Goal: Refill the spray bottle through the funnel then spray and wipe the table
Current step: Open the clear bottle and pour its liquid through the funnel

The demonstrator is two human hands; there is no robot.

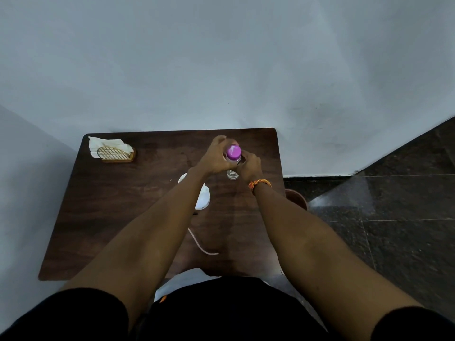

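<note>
A pink-capped bottle (233, 159) is gripped by both hands, left hand (216, 157) and right hand (250, 166), above a wooden table (98, 205); a napkin holder (114, 153) is seen at ten o'clock.

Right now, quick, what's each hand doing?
Left hand: fingers curled round the clear plastic bottle with the purple cap.
Right hand: gripping the same bottle from the other side.

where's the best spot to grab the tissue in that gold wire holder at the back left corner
Pinch the loose upper edge of the tissue, where it stands clear above the wire holder. Come from above and from the near side, since the wall is close behind. The lower part sits behind the wire arch, so a grip there would likely catch the holder. Both hands are busy on the pink-capped bottle.
</note>
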